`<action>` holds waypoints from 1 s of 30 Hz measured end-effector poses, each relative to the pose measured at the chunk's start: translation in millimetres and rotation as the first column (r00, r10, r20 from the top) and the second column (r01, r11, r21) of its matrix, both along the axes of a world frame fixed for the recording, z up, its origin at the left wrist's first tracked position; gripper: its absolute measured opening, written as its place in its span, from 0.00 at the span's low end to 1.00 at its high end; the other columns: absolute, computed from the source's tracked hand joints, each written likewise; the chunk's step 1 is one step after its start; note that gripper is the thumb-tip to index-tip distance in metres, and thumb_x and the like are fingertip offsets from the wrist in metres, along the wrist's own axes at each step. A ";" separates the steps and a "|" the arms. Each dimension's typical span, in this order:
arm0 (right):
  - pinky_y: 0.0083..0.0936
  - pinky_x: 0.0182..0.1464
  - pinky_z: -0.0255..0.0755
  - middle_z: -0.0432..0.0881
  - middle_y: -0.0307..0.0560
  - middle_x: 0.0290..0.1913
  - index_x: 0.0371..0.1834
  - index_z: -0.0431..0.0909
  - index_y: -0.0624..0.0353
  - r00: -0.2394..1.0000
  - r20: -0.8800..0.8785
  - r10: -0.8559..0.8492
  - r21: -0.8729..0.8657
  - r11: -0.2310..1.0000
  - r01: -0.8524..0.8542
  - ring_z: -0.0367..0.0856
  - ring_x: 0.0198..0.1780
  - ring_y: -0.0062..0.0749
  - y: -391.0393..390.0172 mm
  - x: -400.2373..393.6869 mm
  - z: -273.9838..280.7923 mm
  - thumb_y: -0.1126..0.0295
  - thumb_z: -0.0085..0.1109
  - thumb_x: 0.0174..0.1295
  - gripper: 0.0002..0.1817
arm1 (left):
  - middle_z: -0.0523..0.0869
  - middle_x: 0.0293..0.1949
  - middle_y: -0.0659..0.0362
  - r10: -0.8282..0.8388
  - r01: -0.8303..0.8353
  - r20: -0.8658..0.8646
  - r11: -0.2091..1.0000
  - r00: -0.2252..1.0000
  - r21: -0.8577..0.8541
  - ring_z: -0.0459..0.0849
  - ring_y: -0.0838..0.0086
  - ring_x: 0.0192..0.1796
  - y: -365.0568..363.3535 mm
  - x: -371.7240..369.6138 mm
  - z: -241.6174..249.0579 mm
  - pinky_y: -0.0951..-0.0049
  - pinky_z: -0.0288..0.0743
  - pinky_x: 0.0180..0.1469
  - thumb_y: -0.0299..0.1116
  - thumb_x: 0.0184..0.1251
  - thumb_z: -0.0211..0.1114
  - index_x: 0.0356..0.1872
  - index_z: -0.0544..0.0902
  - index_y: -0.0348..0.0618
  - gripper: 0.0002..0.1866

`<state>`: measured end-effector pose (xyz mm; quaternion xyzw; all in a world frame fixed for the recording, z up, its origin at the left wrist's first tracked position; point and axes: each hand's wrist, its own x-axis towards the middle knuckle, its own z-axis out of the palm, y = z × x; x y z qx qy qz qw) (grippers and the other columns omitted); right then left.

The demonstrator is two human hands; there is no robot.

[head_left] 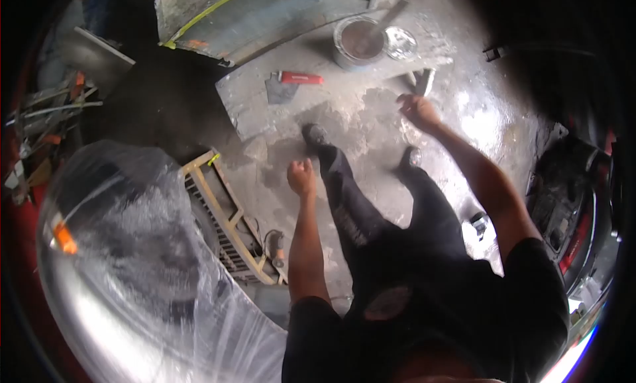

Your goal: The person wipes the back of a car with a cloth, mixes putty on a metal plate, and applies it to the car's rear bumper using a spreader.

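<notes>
My left hand hangs in the air beside my leg, fingers curled in, with nothing seen in it. Over the floor near the front of a low, smeared bench is my right hand, its fingers loosely bent and apart, holding nothing visible. On the bench stands a tub of brownish paste with a flat stick leaning in it. A round smeared lid lies beside the tub. Farther left, a red tube rests across a grey square piece.
A curved body panel edged with yellow tape is behind the bench. Clear plastic film covers a car at left. A grille frame lies on the floor beside a tool with an orange-brown handle. Dark car parts stand at right.
</notes>
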<state>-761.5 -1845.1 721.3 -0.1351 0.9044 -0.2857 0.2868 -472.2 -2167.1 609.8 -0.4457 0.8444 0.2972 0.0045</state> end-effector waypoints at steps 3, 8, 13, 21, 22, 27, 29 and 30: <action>0.44 0.69 0.78 0.81 0.62 0.67 0.68 0.79 0.52 0.969 -0.123 0.213 0.162 0.968 -0.192 0.79 0.71 0.51 -125.8 8.7 -74.0 0.66 0.60 0.69 0.23 | 0.88 0.55 0.43 -0.154 0.166 0.169 0.984 0.973 -0.059 0.84 0.45 0.60 -68.9 -104.2 -29.2 0.48 0.78 0.62 0.50 0.69 0.74 0.53 0.85 0.38 0.25; 0.46 0.54 0.85 0.75 0.59 0.57 0.73 0.70 0.54 0.939 -0.197 0.281 0.224 0.946 -0.236 0.82 0.59 0.54 -262.8 -9.3 -166.5 0.68 0.63 0.68 0.29 | 0.81 0.58 0.45 -0.276 0.300 0.164 0.942 0.947 -0.149 0.81 0.47 0.61 -154.6 -227.8 -70.7 0.46 0.78 0.59 0.47 0.65 0.79 0.68 0.77 0.43 0.35; 0.43 0.49 0.87 0.72 0.60 0.60 0.71 0.70 0.55 0.897 -0.283 0.339 0.345 0.909 -0.234 0.83 0.56 0.54 -308.1 -46.1 -205.4 0.67 0.67 0.66 0.30 | 0.79 0.61 0.45 -0.375 0.402 0.238 0.912 0.896 -0.078 0.79 0.48 0.64 -193.3 -262.1 -101.7 0.48 0.76 0.62 0.48 0.59 0.83 0.68 0.78 0.44 0.39; 0.47 0.49 0.84 0.77 0.60 0.54 0.62 0.75 0.58 0.968 -0.153 0.197 0.316 0.938 -0.141 0.83 0.54 0.54 -285.2 -48.4 -231.5 0.62 0.62 0.71 0.20 | 0.83 0.52 0.45 -0.421 0.444 0.218 0.893 0.881 -0.072 0.83 0.48 0.56 -208.4 -277.0 -113.4 0.49 0.78 0.56 0.46 0.50 0.88 0.52 0.78 0.38 0.35; 0.48 0.49 0.84 0.77 0.60 0.55 0.62 0.75 0.59 0.967 -0.184 0.174 0.287 0.951 -0.117 0.83 0.53 0.54 -278.8 -48.1 -231.9 0.62 0.61 0.71 0.20 | 0.84 0.47 0.45 -0.419 0.425 0.155 0.905 0.895 -0.008 0.85 0.50 0.52 -210.1 -278.0 -104.8 0.49 0.78 0.56 0.39 0.54 0.87 0.51 0.77 0.35 0.32; 0.50 0.51 0.83 0.77 0.60 0.53 0.67 0.75 0.57 0.978 -0.211 0.009 0.163 0.986 0.026 0.83 0.52 0.56 -276.2 -33.9 -187.4 0.61 0.63 0.71 0.24 | 0.84 0.42 0.48 -0.115 0.246 -0.315 0.876 0.942 0.414 0.85 0.59 0.44 -214.9 -235.3 -121.7 0.58 0.79 0.51 0.27 0.61 0.80 0.50 0.77 0.32 0.22; 0.46 0.56 0.84 0.83 0.62 0.57 0.73 0.73 0.57 0.996 -0.077 0.048 0.123 0.992 -0.038 0.87 0.56 0.55 -272.4 -18.3 -163.8 0.62 0.65 0.70 0.30 | 0.87 0.42 0.55 0.110 0.141 -0.329 0.746 0.938 0.651 0.83 0.68 0.43 -209.8 -222.5 -80.1 0.63 0.79 0.48 0.28 0.64 0.79 0.46 0.80 0.31 0.17; 0.44 0.56 0.83 0.84 0.63 0.58 0.74 0.73 0.59 0.999 0.045 -0.026 0.018 1.000 0.025 0.88 0.55 0.53 -271.3 -9.7 -148.2 0.59 0.68 0.68 0.33 | 0.87 0.42 0.55 0.102 0.153 -0.334 0.740 0.937 0.655 0.83 0.68 0.43 -206.9 -213.0 -60.5 0.63 0.79 0.48 0.28 0.64 0.79 0.46 0.80 0.31 0.17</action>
